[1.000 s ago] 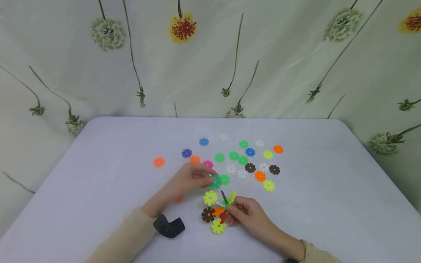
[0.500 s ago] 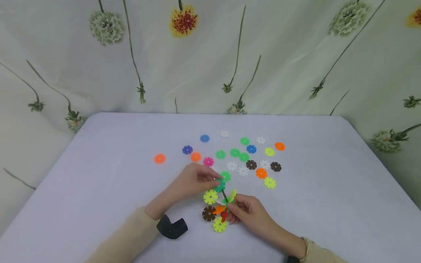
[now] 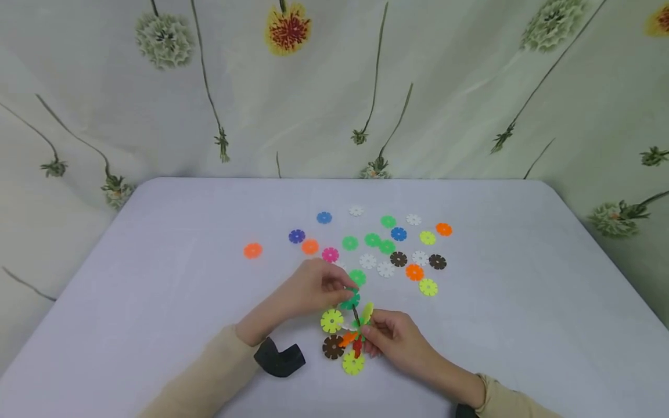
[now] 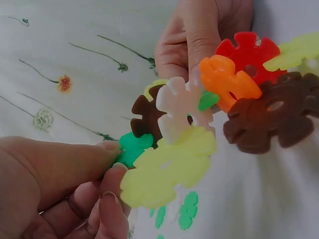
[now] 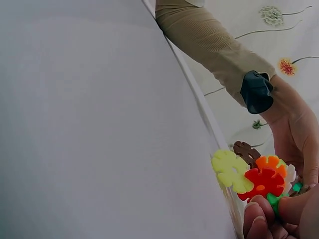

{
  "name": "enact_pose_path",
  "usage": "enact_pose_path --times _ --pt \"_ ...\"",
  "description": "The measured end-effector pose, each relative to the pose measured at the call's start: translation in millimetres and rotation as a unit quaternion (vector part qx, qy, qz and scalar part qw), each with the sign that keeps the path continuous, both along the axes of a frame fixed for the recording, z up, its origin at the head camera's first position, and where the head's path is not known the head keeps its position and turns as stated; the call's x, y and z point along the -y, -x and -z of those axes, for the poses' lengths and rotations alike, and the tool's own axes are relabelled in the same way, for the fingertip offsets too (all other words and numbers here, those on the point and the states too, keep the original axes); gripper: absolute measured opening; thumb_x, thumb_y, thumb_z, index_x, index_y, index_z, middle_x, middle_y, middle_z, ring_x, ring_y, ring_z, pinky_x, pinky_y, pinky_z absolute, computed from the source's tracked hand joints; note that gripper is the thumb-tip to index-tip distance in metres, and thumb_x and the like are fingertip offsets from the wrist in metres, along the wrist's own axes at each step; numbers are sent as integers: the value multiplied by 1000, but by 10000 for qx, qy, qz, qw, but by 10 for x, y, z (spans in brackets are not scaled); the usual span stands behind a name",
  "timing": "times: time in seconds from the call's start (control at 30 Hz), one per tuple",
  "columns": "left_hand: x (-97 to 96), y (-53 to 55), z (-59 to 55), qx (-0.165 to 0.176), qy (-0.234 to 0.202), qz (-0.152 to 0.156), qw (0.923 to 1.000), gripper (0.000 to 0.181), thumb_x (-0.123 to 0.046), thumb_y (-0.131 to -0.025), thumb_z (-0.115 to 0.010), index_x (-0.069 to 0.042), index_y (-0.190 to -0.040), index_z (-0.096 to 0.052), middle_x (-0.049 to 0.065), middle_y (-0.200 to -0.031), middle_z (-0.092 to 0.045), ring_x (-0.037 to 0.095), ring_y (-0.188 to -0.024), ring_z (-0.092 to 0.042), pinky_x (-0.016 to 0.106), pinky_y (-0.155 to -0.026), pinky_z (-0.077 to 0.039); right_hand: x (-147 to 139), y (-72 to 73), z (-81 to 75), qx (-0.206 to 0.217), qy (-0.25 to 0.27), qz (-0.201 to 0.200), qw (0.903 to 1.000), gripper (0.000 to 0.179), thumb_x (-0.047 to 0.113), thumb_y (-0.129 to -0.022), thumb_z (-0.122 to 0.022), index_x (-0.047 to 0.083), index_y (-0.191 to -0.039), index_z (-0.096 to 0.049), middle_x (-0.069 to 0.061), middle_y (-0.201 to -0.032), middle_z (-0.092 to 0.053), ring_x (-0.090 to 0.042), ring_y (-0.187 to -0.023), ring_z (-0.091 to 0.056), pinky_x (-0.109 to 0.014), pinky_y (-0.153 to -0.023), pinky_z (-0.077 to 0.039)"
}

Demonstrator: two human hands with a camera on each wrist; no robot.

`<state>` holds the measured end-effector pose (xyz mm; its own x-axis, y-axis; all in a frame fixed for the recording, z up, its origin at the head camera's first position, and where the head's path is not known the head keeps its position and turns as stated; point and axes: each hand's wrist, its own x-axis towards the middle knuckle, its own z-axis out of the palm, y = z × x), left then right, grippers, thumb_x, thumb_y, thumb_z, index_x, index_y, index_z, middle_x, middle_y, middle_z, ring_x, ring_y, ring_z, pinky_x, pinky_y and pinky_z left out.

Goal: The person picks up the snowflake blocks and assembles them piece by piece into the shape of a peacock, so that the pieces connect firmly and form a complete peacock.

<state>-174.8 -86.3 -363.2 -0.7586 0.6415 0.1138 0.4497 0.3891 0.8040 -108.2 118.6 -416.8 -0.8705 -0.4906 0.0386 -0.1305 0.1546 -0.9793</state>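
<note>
Between thumb and fingertips, my left hand (image 3: 319,287) pinches a teal-green notched building disc (image 4: 133,148). The disc meets the edge of a brown disc (image 3: 356,315) standing up from a cluster of interlocked discs. My right hand (image 3: 394,338) holds that cluster by its green centre disc (image 5: 274,201), which the fingers partly cover. Around the centre sit a white disc (image 4: 174,107), an orange disc (image 4: 229,82) and a red disc (image 5: 264,183). Farther out are another brown disc (image 3: 333,348) and yellow discs, one at the near end (image 3: 353,363) and one at the left (image 3: 331,320).
Loose notched discs lie spread on the white table (image 3: 183,302) beyond my hands, among them a pink disc (image 3: 330,255), an orange disc (image 3: 253,251) and a green disc (image 3: 358,277). A black curved piece (image 3: 279,358) is at my left wrist. Flowered cloth (image 3: 324,87) hangs behind.
My left hand has shifted right and closer to me, bringing the teal-green disc onto the upright brown disc. The right hand keeps its hold on the cluster, nearly still. The head view has tilted slightly.
</note>
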Motion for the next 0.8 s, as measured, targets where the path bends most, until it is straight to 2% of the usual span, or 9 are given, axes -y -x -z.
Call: enact_pose_path --times 0.23,0.43,0.53,0.67,0.8 --pt "36 -4 -82 24 258 219 9994 7 -5 -82 -71 -6 -89 -72 -9 -68 -62 5 -57 -54 24 -56 -49 17 -9 -16 -1 -156 -26 9999 15 7 -93 -57 0 -80 -59 -3 -66 -60 -14 -56 -56 -27 -53 -51" --pt "26 4 -97 531 326 233 9978 8 -6 -84 -70 -4 -91 -71 -7 -64 -61 9 -57 -60 25 -57 -50 -2 13 -27 44 -156 -92 9998 14 5 -93 -57 -1 -80 -59 -3 -65 -59 -13 -56 -56 -26 -53 -51" --pt "14 14 -85 749 290 126 9967 11 -9 -85 -69 -4 -94 -71 -6 -66 -63 10 -59 -61 26 -59 -50 -16 39 -27 45 -130 -148 9998 14 5 -93 -56 -2 -81 -59 -3 -64 -59 -13 -56 -56 -26 -53 -51" --pt "96 68 -87 1082 78 18 9941 19 -14 -88 -66 -4 -105 -70 -2 -77 -66 14 -68 -64 28 -68 -52 -22 79 -33 45 -60 -130 9999 16 7 -94 -55 -3 -82 -58 -5 -65 -61 -13 -56 -56 -27 -55 -52" --pt "303 184 -78 1328 -62 -516 9898 28 -15 -91 -63 -4 -117 -65 3 -92 -68 18 -82 -65 30 -77 -52 -32 96 -27 28 115 -166 9998 16 6 -94 -55 -5 -82 -58 -9 -68 -62 -13 -58 -57 -28 -55 -52"
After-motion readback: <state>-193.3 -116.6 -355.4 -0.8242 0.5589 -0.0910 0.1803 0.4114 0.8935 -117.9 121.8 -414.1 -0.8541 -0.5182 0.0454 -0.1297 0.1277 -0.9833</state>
